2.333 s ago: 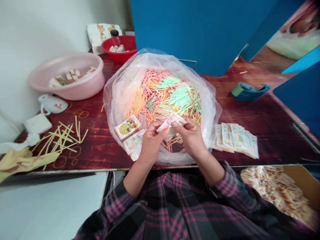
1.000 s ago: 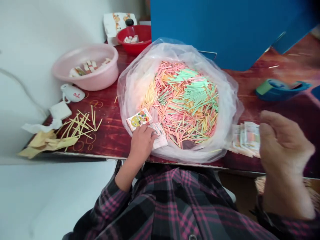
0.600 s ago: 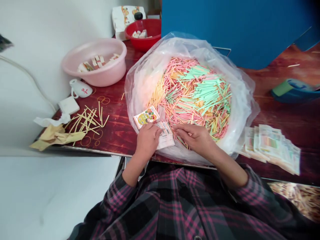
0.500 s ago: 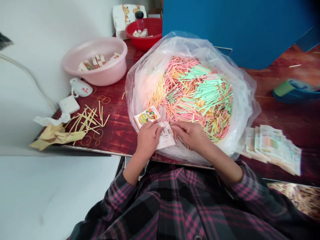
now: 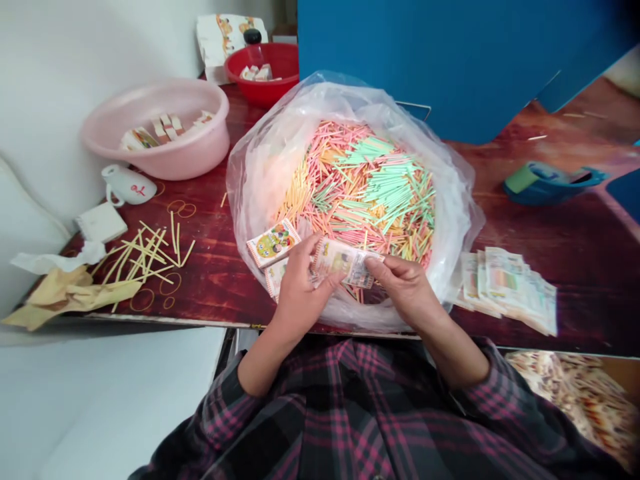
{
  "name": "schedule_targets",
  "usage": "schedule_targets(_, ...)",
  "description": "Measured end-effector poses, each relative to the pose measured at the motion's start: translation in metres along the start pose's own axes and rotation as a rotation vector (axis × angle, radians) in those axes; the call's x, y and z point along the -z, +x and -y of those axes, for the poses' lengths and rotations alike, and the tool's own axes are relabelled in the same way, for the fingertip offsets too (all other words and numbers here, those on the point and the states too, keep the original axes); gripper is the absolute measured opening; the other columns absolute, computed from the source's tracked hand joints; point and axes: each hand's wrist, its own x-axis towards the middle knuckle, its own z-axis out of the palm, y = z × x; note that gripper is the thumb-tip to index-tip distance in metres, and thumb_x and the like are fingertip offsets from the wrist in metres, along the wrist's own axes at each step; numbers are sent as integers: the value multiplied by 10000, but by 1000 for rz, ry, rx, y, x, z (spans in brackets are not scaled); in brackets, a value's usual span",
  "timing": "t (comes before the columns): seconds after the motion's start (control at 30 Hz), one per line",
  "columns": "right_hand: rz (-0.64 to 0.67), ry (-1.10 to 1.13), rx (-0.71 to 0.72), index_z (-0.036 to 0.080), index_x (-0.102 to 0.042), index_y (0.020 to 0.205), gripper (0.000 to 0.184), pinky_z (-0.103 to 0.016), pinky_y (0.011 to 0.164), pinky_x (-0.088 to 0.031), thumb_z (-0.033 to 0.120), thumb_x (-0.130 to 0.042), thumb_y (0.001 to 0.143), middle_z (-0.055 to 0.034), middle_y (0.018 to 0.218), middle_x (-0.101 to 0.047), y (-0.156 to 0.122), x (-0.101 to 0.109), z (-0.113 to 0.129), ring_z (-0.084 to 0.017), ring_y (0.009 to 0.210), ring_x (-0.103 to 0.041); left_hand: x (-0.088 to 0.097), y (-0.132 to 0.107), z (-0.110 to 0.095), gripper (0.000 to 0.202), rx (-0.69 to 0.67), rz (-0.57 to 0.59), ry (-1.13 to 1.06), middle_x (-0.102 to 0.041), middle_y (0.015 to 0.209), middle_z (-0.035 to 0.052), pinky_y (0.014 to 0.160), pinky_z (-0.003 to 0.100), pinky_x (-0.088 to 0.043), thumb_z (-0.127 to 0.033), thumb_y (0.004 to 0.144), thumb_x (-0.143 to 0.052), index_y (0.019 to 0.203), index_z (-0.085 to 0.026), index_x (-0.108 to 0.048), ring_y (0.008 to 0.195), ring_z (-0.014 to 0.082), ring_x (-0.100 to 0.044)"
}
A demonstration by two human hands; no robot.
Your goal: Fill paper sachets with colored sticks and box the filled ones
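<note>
Between my two hands is a small printed packet (image 5: 345,259), stretched flat over the near side of a big clear plastic bag (image 5: 253,193). My left hand (image 5: 303,283) is closed on the packet's left end, thumb in front. The right end is pinched by my right hand (image 5: 407,283), between thumb and fingers. Short pink, green and yellow sticks (image 5: 395,187) fill the bag in a loose heap. Beside my left hand, a stack of printed packets (image 5: 273,243) rests on the bag's near left edge; my hand hides part of it.
A fanned pile of packets (image 5: 510,283) lies right of the bag. To the left are loose yellow sticks (image 5: 145,253), rubber bands (image 5: 143,300), a white cup (image 5: 131,185) and a pink basin (image 5: 200,153). Behind stand a red basin (image 5: 265,93) and a blue panel (image 5: 425,67).
My left hand has moved off the stack and taken hold of one packet's left end. My right hand now grips its right end. The view has shifted to the right.
</note>
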Motion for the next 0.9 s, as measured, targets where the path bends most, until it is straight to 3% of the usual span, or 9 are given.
schedule_targets(0.07, 2, 61, 37, 233, -735, 750, 387, -294, 647, -479, 613, -733, 822, 9, 711, -667, -4, 2, -2, -149, 656, -565, -4, 2, -2, 553, 187, 83, -222, -726, 1198, 70, 982, 390, -537, -319, 812, -814, 1328, -268, -622, 1094, 244, -684)
schedule_targets(0.17, -24, 155, 54, 256, -769, 868, 358, -302, 695, -520, 586, -822, 738, 9, 788, -716, -6, 0, -5, -152, 700, -611, -12, 0, -5, 514, 338, 154, -439, -738, 942, 6, 792, 297, -552, -281, 786, -822, 1265, -276, -636, 834, 173, -686)
schedule_targets(0.37, -93, 18, 106, 222, -650, 649, 468, -279, 566, -443, 654, -728, 811, 25, 592, -572, -5, -1, -4, -125, 558, -487, -17, -10, -4, 439, 390, 124, -513, -720, 831, -30, 666, 241, -513, -323, 790, -819, 1192, -270, -648, 680, 123, -633)
schedule_targets(0.5, -65, -138, 243, 218, -560, 593, 564, -268, 535, -400, 695, -615, 891, 34, 536, -492, -6, -1, -1, -113, 516, -439, -10, -7, -3, 350, 361, 257, -350, -692, 764, -37, 667, 255, -485, -361, 850, -760, 1177, -258, -686, 662, 126, -593)
schedule_targets(0.6, -12, -214, 318, 214, -473, 552, 615, -252, 511, -359, 686, -547, 940, 40, 510, -440, -7, -2, -1, -97, 501, -405, -4, -2, -6, 125, 194, 317, -127, -721, 869, 15, 797, 302, -500, -330, 875, -727, 925, -218, -753, 813, 162, -638)
schedule_targets(0.67, 36, -257, 327, 211, -439, 533, 638, -247, 488, -324, 683, -525, 953, 46, 492, -400, -6, -1, -2, -89, 485, -375, -1, 0, -7, 112, 82, 329, -45, -732, 952, 45, 898, 336, -501, -300, 877, -718, 817, -213, -755, 935, 194, -661)
schedule_targets(0.77, 111, -293, 286, 204, -539, 575, 598, -247, 489, -358, 656, -521, 967, 33, 520, -472, 1, 12, -1, -101, 501, -444, 6, 2, -3, 130, 46, 188, -44, -733, 1031, 53, 984, 360, -488, -290, 883, -703, 785, -221, -754, 1019, 210, -657)
schedule_targets(0.9, 45, -401, 322, 220, -759, 962, 278, -308, 713, -564, 461, -621, 965, -35, 861, -760, 16, 40, -1, -175, 766, -693, 15, 5, 3, 124, 120, -191, -240, -706, 938, 10, 891, 291, -487, -315, 865, -734, 790, -216, -738, 891, 157, -616)
